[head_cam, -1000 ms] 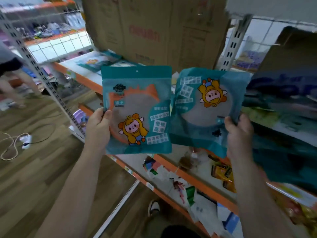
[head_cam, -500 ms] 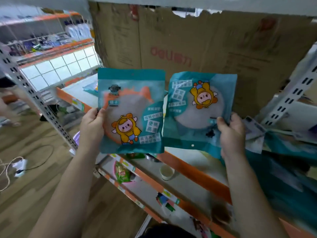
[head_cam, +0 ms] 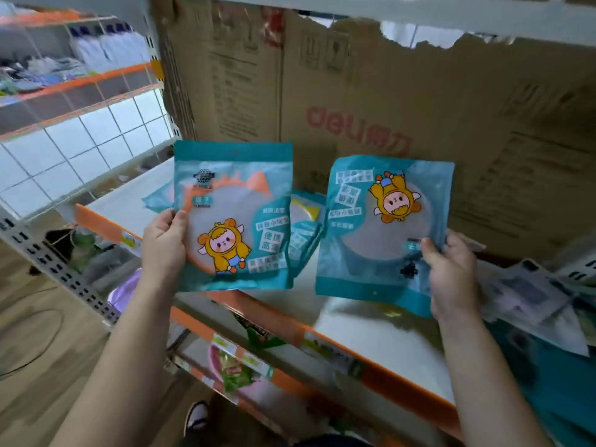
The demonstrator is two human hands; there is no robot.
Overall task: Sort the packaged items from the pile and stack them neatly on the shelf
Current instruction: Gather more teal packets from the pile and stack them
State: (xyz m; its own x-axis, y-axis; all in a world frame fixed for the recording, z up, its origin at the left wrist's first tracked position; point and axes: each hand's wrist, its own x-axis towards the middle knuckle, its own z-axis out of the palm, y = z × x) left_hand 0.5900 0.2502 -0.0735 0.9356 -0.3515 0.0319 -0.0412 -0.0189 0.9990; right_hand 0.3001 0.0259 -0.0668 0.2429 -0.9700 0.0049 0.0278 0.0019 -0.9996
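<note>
**Two teal packets held up over the shelf**

I see my left hand [head_cam: 164, 243] holding the left packet [head_cam: 235, 217] upright. Its fingers [head_cam: 179, 217] pinch the packet's left edge, and the cartoon figure is right way up. My right hand [head_cam: 451, 272] grips the right packet [head_cam: 371, 233] at its lower right edge, fingers curled round it, with the print upside down. Both packets hang apart above the white shelf [head_cam: 380, 337], before a cardboard box [head_cam: 387, 108]. Between them, more packets [head_cam: 304, 221] lie on the shelf.
</note>
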